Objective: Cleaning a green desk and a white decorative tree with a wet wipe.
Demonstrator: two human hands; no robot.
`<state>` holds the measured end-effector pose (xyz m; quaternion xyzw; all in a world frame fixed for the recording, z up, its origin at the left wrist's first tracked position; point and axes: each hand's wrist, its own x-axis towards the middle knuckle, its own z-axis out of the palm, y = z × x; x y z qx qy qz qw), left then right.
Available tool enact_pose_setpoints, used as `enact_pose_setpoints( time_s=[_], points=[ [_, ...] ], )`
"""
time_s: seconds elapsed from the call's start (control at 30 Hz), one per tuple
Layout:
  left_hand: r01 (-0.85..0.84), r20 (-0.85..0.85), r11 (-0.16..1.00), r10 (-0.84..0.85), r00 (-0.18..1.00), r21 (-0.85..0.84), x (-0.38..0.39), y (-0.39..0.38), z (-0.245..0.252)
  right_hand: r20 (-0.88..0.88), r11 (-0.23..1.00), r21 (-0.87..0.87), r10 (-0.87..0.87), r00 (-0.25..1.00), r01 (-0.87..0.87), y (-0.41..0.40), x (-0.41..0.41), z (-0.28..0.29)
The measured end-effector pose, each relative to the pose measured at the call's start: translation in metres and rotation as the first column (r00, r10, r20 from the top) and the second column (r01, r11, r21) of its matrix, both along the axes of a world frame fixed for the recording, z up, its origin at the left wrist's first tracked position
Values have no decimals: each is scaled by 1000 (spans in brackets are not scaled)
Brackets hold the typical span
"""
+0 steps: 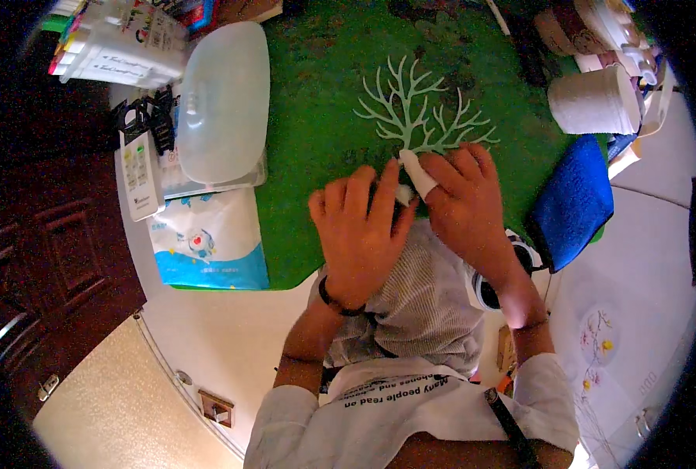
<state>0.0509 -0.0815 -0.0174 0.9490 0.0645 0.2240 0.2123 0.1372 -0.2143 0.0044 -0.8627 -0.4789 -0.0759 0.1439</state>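
Note:
A pale, coral-like branching piece [405, 114] lies on the green tabletop [313, 105], its thin twigs fanning away from me. At its base is a white elongated piece [419, 174], whose material I cannot make out. My right hand [468, 196] has this white piece between thumb and index finger, with its other fingers curled by the lower right twigs. My left hand [362, 225] is palm down beside it, index fingertip near the white piece's upper end. Between the left thumb and index finger a small white bit [403, 194] shows; whether they grip it is unclear.
At left are a translucent plastic box [225, 105], a marker case [125, 55], a white remote-like device [140, 176] and a wipes-like packet [210, 240]. On the right stand a white paper roll [594, 102] and a blue pouch [576, 202] at the table's edge.

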Motion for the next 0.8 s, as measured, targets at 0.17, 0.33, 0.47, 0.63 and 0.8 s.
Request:
enact_pose_setpoints(
  time_s=[0.17, 0.33, 0.47, 0.63, 0.8],
  points=[
    [20, 5, 1000, -20, 1000, -18, -2, 1, 2, -7, 998, -49, 43, 999, -43, -10, -2, 3],
    [17, 37, 1000, -17, 999, -6, -2, 1, 0, -35, 1000, 20, -17, 999, 17, -10, 12, 10],
    [13, -2, 999, -13, 1000, -33, -1, -1, -1, 0, 1000, -24, 9, 1000, -9, -2, 8, 3],
    [7, -25, 1000, -7, 1000, -30, -3, -1, 1, 17, 999, -30, 44, 999, -43, -6, -2, 3],
    [13, -1, 999, -13, 1000, -49, -3, 0, 0, -35, 999, -35, -8, 999, 7, -18, -1, 9]
  ],
)
